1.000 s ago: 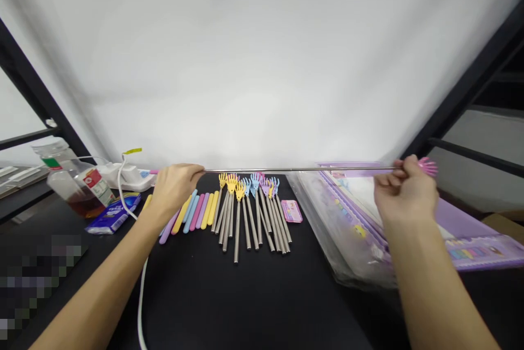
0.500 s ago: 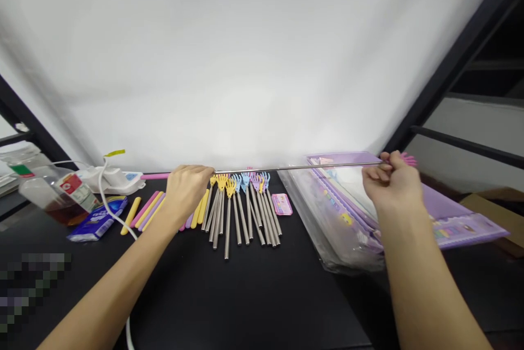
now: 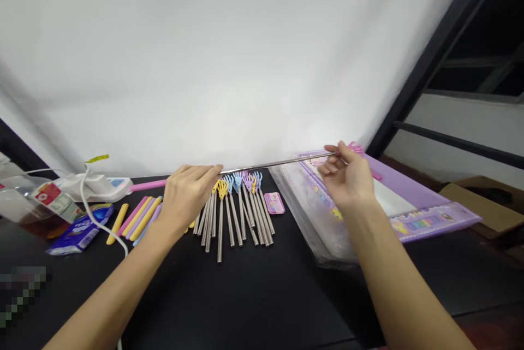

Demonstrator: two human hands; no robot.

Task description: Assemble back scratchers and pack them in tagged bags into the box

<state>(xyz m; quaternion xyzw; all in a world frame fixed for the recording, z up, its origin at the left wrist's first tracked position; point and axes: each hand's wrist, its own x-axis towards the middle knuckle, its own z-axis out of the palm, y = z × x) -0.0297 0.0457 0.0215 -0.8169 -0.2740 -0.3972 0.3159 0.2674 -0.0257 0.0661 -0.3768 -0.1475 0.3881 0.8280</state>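
A telescopic back scratcher (image 3: 278,162) with a metal rod, pink handle and pink claw head is stretched level between my hands. My left hand (image 3: 189,189) is closed around it where the handle meets the rod, and the pink handle sticks out to the left. Near the claw, my right hand (image 3: 346,175) pinches the rod's other end. Below the rod, several metal-stemmed back scratchers (image 3: 221,224) with yellow, blue, purple and pink claws lie side by side. Coloured handle tubes (image 3: 141,218) lie left of my left forearm, which hides some of them.
Purple printed packaging (image 3: 426,221) and clear plastic bags (image 3: 307,219) lie at the right. A small pink card (image 3: 274,203) is beside the scratchers. At the left are a white power strip (image 3: 102,187), a blue packet (image 3: 82,229) and a plastic bottle (image 3: 45,202). An open cardboard box (image 3: 483,202) stands far right.
My right hand has moved left, closer to my left hand, and the rod between them is shorter. Both hands keep their hold. The view has shifted slightly.
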